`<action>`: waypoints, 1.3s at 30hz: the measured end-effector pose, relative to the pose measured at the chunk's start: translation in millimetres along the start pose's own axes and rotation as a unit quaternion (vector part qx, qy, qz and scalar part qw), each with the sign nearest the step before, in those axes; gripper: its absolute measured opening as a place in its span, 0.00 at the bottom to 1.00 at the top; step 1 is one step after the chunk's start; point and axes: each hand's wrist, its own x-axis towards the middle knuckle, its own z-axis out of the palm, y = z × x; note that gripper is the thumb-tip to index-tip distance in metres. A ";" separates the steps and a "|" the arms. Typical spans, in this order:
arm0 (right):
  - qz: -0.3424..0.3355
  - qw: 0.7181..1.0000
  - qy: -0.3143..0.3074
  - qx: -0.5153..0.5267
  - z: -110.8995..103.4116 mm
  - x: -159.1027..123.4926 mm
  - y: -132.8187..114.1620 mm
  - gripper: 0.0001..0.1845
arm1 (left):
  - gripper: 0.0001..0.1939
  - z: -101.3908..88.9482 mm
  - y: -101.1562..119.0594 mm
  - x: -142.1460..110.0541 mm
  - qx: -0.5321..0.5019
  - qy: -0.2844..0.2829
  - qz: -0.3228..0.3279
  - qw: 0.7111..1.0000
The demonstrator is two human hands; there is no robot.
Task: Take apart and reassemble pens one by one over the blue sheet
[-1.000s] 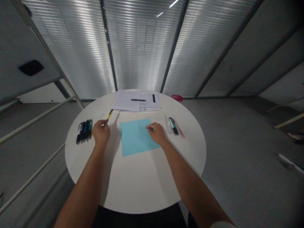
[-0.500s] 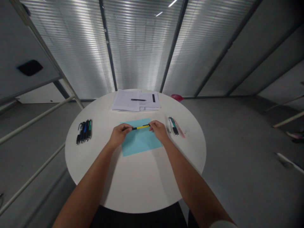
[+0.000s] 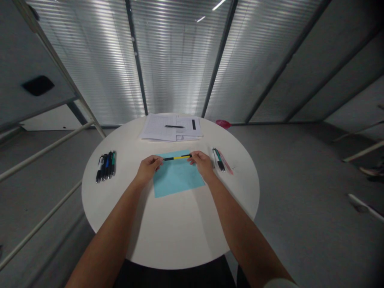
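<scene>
A yellow and black pen [image 3: 177,157] lies level between my two hands, over the far part of a light blue sheet of paper [image 3: 177,180]. My left hand [image 3: 149,166] pinches its left tip between thumb and fingers. At the other end, where the black clip is, my right hand [image 3: 201,163] has its fingers closed. Both hands are near the side edges of the blue sheet, which rests on a round white table [image 3: 171,232].
Several pens [image 3: 106,166] lie side by side at the table's left. To the right are more pens [image 3: 220,160] and a pink strip [image 3: 227,164]. White papers [image 3: 159,128] with a black pen [image 3: 174,126] on top lie at the back. Beyond the rim is a red object [image 3: 223,124].
My left hand has brought the yellow and black pen rightward from the left side to over the blue paper. My right hand has taken its clip end, and the pen has since risen slightly.
</scene>
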 end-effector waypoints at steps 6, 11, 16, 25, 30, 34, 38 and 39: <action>-0.006 0.999 -0.011 -0.035 1.4 -2.7 -4.8 0.17 | 0.15 -3.2 -1.4 0.8 -0.046 -0.011 -0.005 0.999; 0.002 0.999 -0.001 -0.032 1.6 -1.2 -3.5 0.18 | 0.16 -4.3 0.9 0.2 -0.040 -0.022 -0.010 0.999; 0.010 1.000 -0.008 0.011 1.1 0.6 -1.3 0.18 | 0.15 -4.3 -1.5 1.5 -0.044 -0.029 -0.006 0.999; 0.012 0.999 -0.035 0.009 0.1 -3.0 -10.0 0.14 | 0.15 -3.8 -5.5 2.3 -0.058 -0.012 -0.003 0.998; 0.015 0.999 -0.034 -0.016 0.4 -2.4 -8.5 0.15 | 0.14 -4.4 -4.9 1.7 -0.066 -0.015 -0.013 0.998; 0.012 0.999 -0.033 -0.020 0.2 -0.5 -3.6 0.14 | 0.14 -5.2 -4.7 0.8 -0.060 -0.028 -0.016 0.998; 0.002 0.999 -0.028 -0.027 -0.2 -0.5 -2.0 0.14 | 0.16 -5.8 -5.9 0.7 -0.058 -0.020 -0.009 0.998; -0.001 0.999 -0.025 -0.027 -0.3 -0.9 -2.1 0.14 | 0.16 -5.9 -6.2 0.7 -0.056 -0.018 -0.010 0.998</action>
